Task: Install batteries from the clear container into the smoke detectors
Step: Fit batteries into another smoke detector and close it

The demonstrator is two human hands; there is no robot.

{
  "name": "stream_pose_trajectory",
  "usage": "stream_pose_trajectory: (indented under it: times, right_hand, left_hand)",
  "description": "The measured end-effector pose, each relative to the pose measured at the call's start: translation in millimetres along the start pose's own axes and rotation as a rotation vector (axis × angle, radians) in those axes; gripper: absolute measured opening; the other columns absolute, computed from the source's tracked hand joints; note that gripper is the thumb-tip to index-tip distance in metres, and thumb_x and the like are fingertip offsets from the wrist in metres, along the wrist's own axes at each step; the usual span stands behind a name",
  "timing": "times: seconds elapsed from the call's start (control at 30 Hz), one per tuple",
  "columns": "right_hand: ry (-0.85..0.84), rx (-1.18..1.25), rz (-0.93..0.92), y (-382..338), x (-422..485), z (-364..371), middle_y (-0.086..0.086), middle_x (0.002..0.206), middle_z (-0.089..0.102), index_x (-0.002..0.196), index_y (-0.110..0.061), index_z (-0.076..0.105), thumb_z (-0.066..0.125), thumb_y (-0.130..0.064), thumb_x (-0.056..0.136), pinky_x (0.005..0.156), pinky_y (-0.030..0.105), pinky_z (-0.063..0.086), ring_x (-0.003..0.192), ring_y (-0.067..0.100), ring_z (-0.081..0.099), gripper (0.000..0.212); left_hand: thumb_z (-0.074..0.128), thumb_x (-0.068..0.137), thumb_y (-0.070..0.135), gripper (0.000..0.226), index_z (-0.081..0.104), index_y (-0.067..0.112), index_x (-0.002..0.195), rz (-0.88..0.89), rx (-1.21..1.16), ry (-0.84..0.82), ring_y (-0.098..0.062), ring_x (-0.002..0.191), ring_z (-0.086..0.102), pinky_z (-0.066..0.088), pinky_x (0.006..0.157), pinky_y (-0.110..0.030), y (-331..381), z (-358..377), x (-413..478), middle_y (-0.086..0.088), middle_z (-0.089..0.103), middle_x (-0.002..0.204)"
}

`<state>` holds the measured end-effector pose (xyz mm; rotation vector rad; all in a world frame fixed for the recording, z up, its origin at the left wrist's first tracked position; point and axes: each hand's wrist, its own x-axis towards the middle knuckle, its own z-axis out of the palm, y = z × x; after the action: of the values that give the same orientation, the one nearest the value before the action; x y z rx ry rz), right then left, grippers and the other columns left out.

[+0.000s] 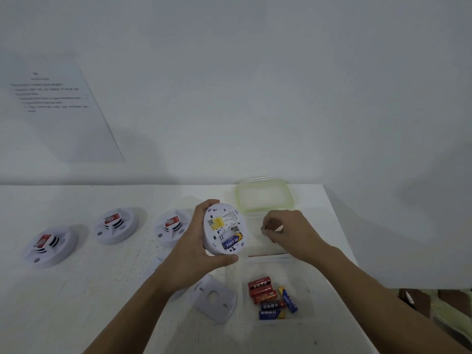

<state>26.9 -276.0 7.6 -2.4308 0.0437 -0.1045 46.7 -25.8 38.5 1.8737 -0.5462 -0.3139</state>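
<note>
Your left hand (194, 249) grips the light, rigid smoke detector (223, 229) by its rim over the right side of the table (89, 302), while your right hand (288, 232) pinches what looks like a small, slippery battery (263, 228); grip it mid-body.

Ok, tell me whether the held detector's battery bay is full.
Not full: one blue battery sits in the smoke detector; the slot beside it looks empty.
</note>
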Motion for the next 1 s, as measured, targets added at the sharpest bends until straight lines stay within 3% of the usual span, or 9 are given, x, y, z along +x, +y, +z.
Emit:
stream_pose_trajectory:
  times: [0.1,0.27,0.43,0.53,0.63,0.73,0.87,1.0]
  right_hand:
    - [0.104,0.424,0.075,-21.2,-15.3,-8.2,0.0,0.088,0.072,0.099,-0.019,0.072,0.071,-0.009,0.092,0.063,0.021,0.056,0.073,0.019,0.071,0.013]
    - [0.227,0.833,0.095,-57.3,-40.8,-17.6,0.007,0.093,0.077,0.102,-0.007,0.076,0.067,-0.004,0.094,0.069,0.023,0.059,0.079,0.026,0.075,0.013]
    - [0.253,1.073,0.103,-77.1,-56.1,-16.3,0.009,0.099,0.072,0.108,-0.005,0.07,0.059,-0.005,0.099,0.078,0.038,0.063,0.087,0.033,0.076,0.014]
    - [0.236,1.01,0.128,-82.5,-62.2,-15.5,0.011,0.097,0.067,0.107,-0.008,0.066,0.058,-0.008,0.1,0.066,0.036,0.059,0.07,0.027,0.072,0.01]
    - [0.257,0.831,0.117,-78.0,-66.3,-15.4,0.009,0.089,0.072,0.097,-0.009,0.07,0.073,-0.009,0.091,0.058,0.028,0.053,0.059,0.018,0.062,0.007]
    - [0.258,0.675,0.078,-71.4,-70.6,-14.0,0.0,0.082,0.075,0.086,-0.01,0.078,0.079,-0.007,0.084,0.062,0.022,0.055,0.065,0.013,0.065,0.004]
    - [0.222,0.617,0.052,-74.2,-75.7,-10.3,-0.004,0.096,0.076,0.102,-0.017,0.078,0.069,-0.003,0.092,0.071,0.022,0.057,0.071,0.008,0.07,0.02]
    - [0.222,0.585,-0.064,-85.3,-78.9,0.4,-0.006,0.091,0.076,0.103,-0.021,0.071,0.076,-0.007,0.087,0.077,0.029,0.061,0.084,0.012,0.072,0.021]
  left_hand:
    - [0.091,0.067,0.003,0.096,0.036,0.042,0.134,-0.014,-0.043,0.013,0.014,0.113,0.056,0.053,0.078,-0.009,4.0,0.6,-3.4,0.041,0.055,0.113]
    - [0.091,0.066,0.001,0.093,0.04,0.042,0.132,-0.016,-0.095,0.019,0.006,0.112,0.063,0.056,0.079,-0.014,11.5,3.0,-9.2,0.035,0.061,0.112]
    - [0.09,0.067,-0.002,0.089,0.041,0.039,0.13,-0.018,-0.09,0.009,0.003,0.11,0.065,0.055,0.076,-0.013,18.5,7.6,-17.5,0.029,0.064,0.112]
    - [0.089,0.068,-0.003,0.09,0.04,0.033,0.133,-0.022,-0.079,0.007,0.007,0.106,0.065,0.054,0.074,-0.011,22.6,9.6,-24.8,0.019,0.062,0.118]
    - [0.088,0.069,-0.003,0.088,0.039,0.031,0.133,-0.021,-0.05,-0.005,0.012,0.104,0.063,0.052,0.073,-0.008,24.9,10.6,-31.2,0.015,0.06,0.12]
    - [0.089,0.068,-0.001,0.088,0.039,0.031,0.133,-0.032,-0.04,-0.009,0.009,0.106,0.063,0.053,0.075,-0.01,21.5,11.0,-35.8,0.011,0.059,0.123]
    - [0.092,0.067,0.003,0.089,0.039,0.034,0.131,-0.042,-0.025,-0.004,0.007,0.106,0.064,0.054,0.076,-0.012,18.2,13.1,-39.3,0.012,0.06,0.122]
    - [0.09,0.068,0.0,0.087,0.04,0.038,0.128,-0.03,-0.026,-0.011,0.001,0.101,0.068,0.056,0.075,-0.015,20.6,16.3,-42.2,0.012,0.063,0.116]
